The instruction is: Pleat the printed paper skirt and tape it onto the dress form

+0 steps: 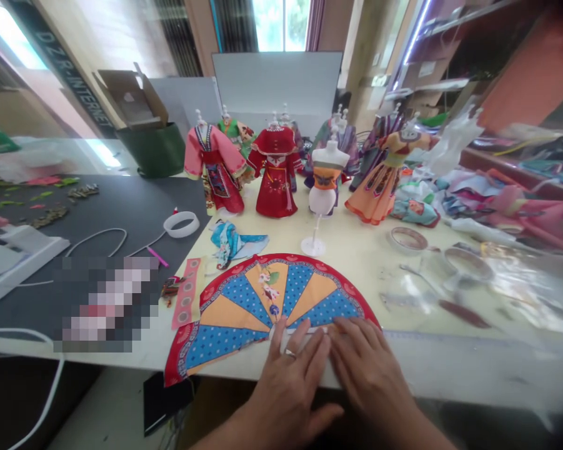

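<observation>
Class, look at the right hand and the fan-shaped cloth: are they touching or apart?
Touching. The head view shows the right hand with fingertips flat on the straight edge of the fan-shaped cloth.

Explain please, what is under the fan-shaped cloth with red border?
The fan-shaped cloth lies on a pale tabletop, visible beyond its curved edge. The left hand and right hand rest at its lower edge. Anything else under the cloth is covered from view.

Carried, as a pale yellow tabletop with a dark grey stretch at left, a fan-shaped patterned cloth near the front edge; held dressed mannequins farther back, a blue fabric scrap between, a white ring on the grey
</observation>
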